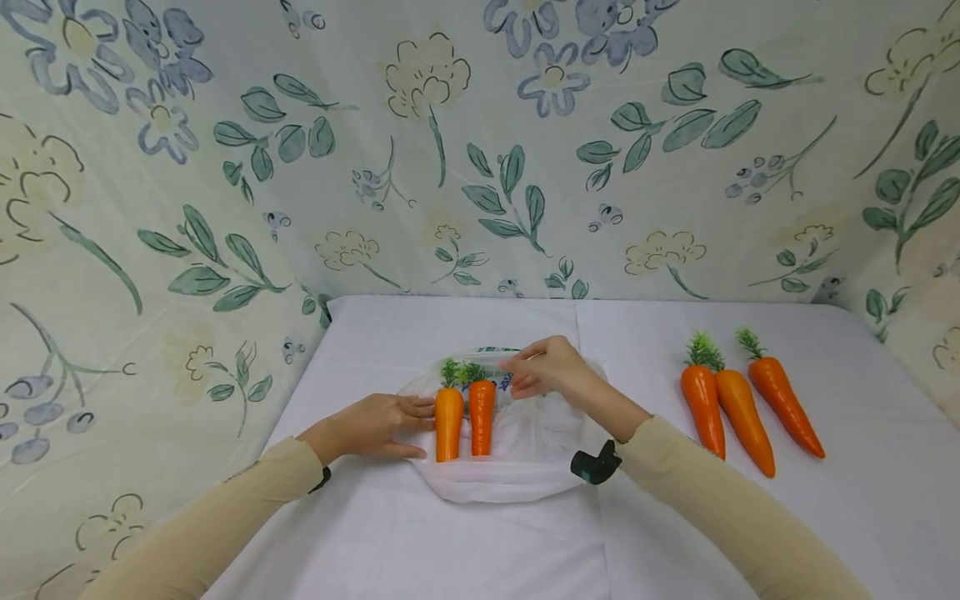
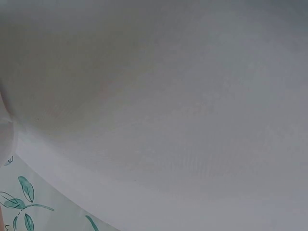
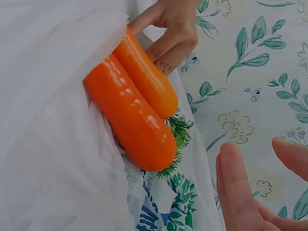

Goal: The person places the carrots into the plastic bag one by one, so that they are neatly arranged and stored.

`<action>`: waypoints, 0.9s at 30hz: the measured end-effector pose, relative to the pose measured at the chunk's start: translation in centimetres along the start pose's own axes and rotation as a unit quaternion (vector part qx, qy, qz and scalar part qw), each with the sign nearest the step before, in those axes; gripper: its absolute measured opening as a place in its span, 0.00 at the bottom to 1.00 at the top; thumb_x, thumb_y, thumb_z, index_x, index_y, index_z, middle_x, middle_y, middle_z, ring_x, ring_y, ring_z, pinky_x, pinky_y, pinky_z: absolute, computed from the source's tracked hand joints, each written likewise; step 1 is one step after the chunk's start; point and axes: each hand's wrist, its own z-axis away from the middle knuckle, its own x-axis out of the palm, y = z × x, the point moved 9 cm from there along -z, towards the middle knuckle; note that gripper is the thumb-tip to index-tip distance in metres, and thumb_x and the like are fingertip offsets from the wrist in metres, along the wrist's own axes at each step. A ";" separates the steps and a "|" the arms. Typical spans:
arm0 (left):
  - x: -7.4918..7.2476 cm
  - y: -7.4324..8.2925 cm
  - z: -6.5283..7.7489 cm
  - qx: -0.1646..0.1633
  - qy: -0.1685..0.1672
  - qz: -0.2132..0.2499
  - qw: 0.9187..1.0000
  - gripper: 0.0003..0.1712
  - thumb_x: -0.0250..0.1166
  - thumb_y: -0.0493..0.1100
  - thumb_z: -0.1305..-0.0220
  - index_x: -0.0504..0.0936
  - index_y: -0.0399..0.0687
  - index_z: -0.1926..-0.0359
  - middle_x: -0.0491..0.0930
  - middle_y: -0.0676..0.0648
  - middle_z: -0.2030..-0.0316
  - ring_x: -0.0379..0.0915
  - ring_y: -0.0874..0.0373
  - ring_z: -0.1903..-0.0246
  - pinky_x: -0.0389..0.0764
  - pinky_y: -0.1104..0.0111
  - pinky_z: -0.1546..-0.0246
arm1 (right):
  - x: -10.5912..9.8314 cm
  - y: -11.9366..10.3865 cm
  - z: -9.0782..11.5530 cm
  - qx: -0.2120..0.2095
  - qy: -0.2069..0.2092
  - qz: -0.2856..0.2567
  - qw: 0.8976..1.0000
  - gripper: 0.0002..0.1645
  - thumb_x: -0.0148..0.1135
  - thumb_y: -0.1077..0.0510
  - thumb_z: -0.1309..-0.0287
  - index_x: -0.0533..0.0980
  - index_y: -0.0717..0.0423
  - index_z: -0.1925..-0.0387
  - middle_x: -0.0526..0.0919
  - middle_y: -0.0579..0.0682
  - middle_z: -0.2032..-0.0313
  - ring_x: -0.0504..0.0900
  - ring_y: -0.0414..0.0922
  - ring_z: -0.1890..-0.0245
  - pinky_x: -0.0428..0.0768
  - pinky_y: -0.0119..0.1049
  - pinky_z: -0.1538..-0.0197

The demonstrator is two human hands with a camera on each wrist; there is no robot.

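Observation:
Two toy carrots lie side by side on a white plastic bag (image 1: 517, 483) with green and blue print. Their leafy tops point away from me, and the bag's near fold hides the tips. My left hand (image 1: 378, 425) rests at the left side of the lighter orange carrot (image 1: 448, 427), fingertips against it. Right of that lies the redder carrot (image 1: 482, 419). Over the bag's far right part is my right hand (image 1: 551, 367); the right wrist view shows its fingers (image 3: 236, 185) extended, thumb apart, nothing between them.
Three more toy carrots lie to the right on the white cloth: a red-orange one (image 1: 702, 408), an orange one (image 1: 744, 421) and another red-orange one (image 1: 786, 404). Floral fabric (image 1: 510, 167) hangs behind the table. The left wrist view shows mostly white cloth (image 2: 168, 120).

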 end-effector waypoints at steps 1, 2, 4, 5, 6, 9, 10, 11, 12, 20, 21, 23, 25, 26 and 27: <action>0.0 0.0 0.0 -0.001 -0.001 -0.001 1.000 0.33 0.61 0.64 0.33 0.81 0.47 0.39 0.75 0.47 0.37 0.69 0.53 0.35 0.71 0.60 0.37 | -0.3 -0.2 0.1 -0.004 -0.002 0.000 1.000 0.27 0.70 0.56 0.39 0.74 0.73 0.47 0.83 0.71 0.58 0.89 0.53 0.69 0.84 0.51 0.54; 0.0 0.0 0.0 -0.002 -0.002 -0.001 1.000 0.33 0.61 0.64 0.33 0.81 0.47 0.39 0.75 0.47 0.37 0.69 0.53 0.35 0.71 0.60 0.37 | -0.5 -0.5 0.3 -0.007 -0.002 -0.002 1.000 0.28 0.70 0.56 0.39 0.74 0.73 0.47 0.83 0.71 0.58 0.89 0.53 0.68 0.84 0.50 0.55; 0.0 0.0 -0.1 -0.003 -0.003 -0.002 1.000 0.33 0.61 0.64 0.33 0.81 0.47 0.39 0.75 0.47 0.37 0.69 0.53 0.35 0.71 0.60 0.37 | -1.1 -0.8 0.5 -0.011 -0.001 -0.007 1.000 0.29 0.70 0.55 0.39 0.73 0.73 0.46 0.84 0.70 0.58 0.89 0.54 0.67 0.85 0.48 0.57; 0.0 0.0 -0.1 -0.004 -0.004 -0.001 1.000 0.33 0.61 0.64 0.33 0.81 0.47 0.39 0.75 0.47 0.37 0.69 0.53 0.35 0.72 0.60 0.37 | -1.4 -0.9 0.6 -0.013 -0.001 -0.010 1.000 0.30 0.70 0.55 0.39 0.73 0.73 0.45 0.84 0.69 0.59 0.88 0.54 0.67 0.85 0.49 0.56; 0.0 0.0 -0.1 -0.005 -0.005 -0.001 1.000 0.33 0.61 0.65 0.33 0.81 0.47 0.39 0.75 0.47 0.37 0.69 0.53 0.35 0.72 0.60 0.37 | -1.6 -1.0 0.7 -0.014 -0.001 -0.008 1.000 0.31 0.71 0.54 0.39 0.73 0.73 0.45 0.84 0.68 0.59 0.88 0.54 0.66 0.85 0.49 0.56; 0.0 0.0 -0.1 -0.004 -0.005 -0.002 1.000 0.33 0.60 0.65 0.33 0.81 0.48 0.38 0.75 0.47 0.37 0.69 0.53 0.35 0.72 0.60 0.37 | -2.4 -1.3 1.0 -0.016 0.002 -0.016 1.000 0.32 0.70 0.54 0.39 0.72 0.73 0.44 0.84 0.69 0.57 0.88 0.54 0.66 0.84 0.50 0.54; 0.1 0.0 -0.1 -0.004 -0.006 -0.003 1.000 0.34 0.60 0.66 0.33 0.81 0.48 0.38 0.75 0.47 0.37 0.69 0.53 0.35 0.72 0.60 0.37 | -2.7 -1.4 1.0 -0.019 0.002 -0.017 1.000 0.32 0.70 0.54 0.39 0.72 0.73 0.43 0.83 0.70 0.56 0.88 0.53 0.66 0.84 0.51 0.54; 0.0 0.0 0.0 -0.004 -0.007 -0.003 1.000 0.34 0.60 0.66 0.33 0.81 0.48 0.38 0.75 0.47 0.37 0.69 0.53 0.35 0.72 0.60 0.37 | -3.0 -1.4 1.1 -0.022 0.002 -0.021 1.000 0.32 0.70 0.54 0.38 0.72 0.73 0.43 0.82 0.72 0.54 0.88 0.53 0.65 0.84 0.51 0.53; 0.0 0.0 0.0 -0.003 -0.006 -0.005 1.000 0.34 0.59 0.66 0.32 0.81 0.48 0.38 0.75 0.47 0.37 0.69 0.53 0.35 0.72 0.60 0.37 | -3.4 -1.5 1.2 -0.026 0.004 -0.024 0.999 0.31 0.69 0.55 0.38 0.71 0.74 0.43 0.81 0.73 0.53 0.88 0.53 0.65 0.84 0.49 0.54; 0.0 -0.1 0.0 0.000 -0.001 -0.003 1.000 0.34 0.59 0.66 0.32 0.81 0.48 0.38 0.75 0.47 0.37 0.69 0.52 0.35 0.73 0.60 0.38 | -6.8 -2.5 2.1 -0.070 0.017 -0.045 0.996 0.31 0.68 0.55 0.37 0.71 0.76 0.43 0.84 0.61 0.58 0.87 0.51 0.62 0.85 0.47 0.55; 0.0 -0.1 0.0 0.001 0.000 -0.003 1.000 0.34 0.59 0.66 0.32 0.81 0.48 0.38 0.75 0.47 0.37 0.69 0.52 0.35 0.73 0.60 0.38 | -7.3 -2.5 2.2 -0.074 0.019 -0.042 0.996 0.32 0.68 0.55 0.36 0.71 0.76 0.42 0.84 0.60 0.58 0.87 0.51 0.62 0.85 0.46 0.55; -0.1 0.0 0.0 0.001 0.003 -0.002 1.000 0.34 0.59 0.66 0.32 0.81 0.48 0.38 0.75 0.47 0.37 0.70 0.52 0.36 0.73 0.59 0.39 | -8.3 -2.5 2.5 -0.080 0.026 -0.035 0.996 0.33 0.68 0.53 0.37 0.71 0.75 0.42 0.84 0.60 0.58 0.87 0.51 0.61 0.85 0.46 0.54; -0.1 0.0 0.0 0.001 0.005 0.000 1.000 0.34 0.60 0.66 0.33 0.81 0.48 0.38 0.76 0.47 0.37 0.70 0.51 0.36 0.74 0.59 0.39 | -9.4 -2.3 2.7 -0.083 0.038 -0.023 0.996 0.34 0.68 0.51 0.37 0.71 0.74 0.41 0.84 0.61 0.56 0.87 0.51 0.61 0.85 0.45 0.55; -0.1 0.0 0.0 0.000 0.004 0.000 1.000 0.34 0.60 0.66 0.33 0.81 0.48 0.38 0.76 0.47 0.37 0.70 0.51 0.36 0.74 0.59 0.39 | -10.0 -2.2 2.8 -0.083 0.044 -0.019 0.995 0.34 0.69 0.51 0.37 0.71 0.73 0.41 0.84 0.62 0.56 0.87 0.50 0.61 0.85 0.45 0.55; -0.1 0.0 0.0 0.000 0.004 0.000 1.000 0.34 0.60 0.66 0.33 0.81 0.48 0.38 0.76 0.47 0.37 0.70 0.51 0.36 0.74 0.59 0.39 | -10.6 -2.2 2.9 -0.084 0.049 -0.016 0.995 0.35 0.69 0.50 0.37 0.71 0.73 0.41 0.84 0.63 0.56 0.87 0.50 0.61 0.85 0.45 0.54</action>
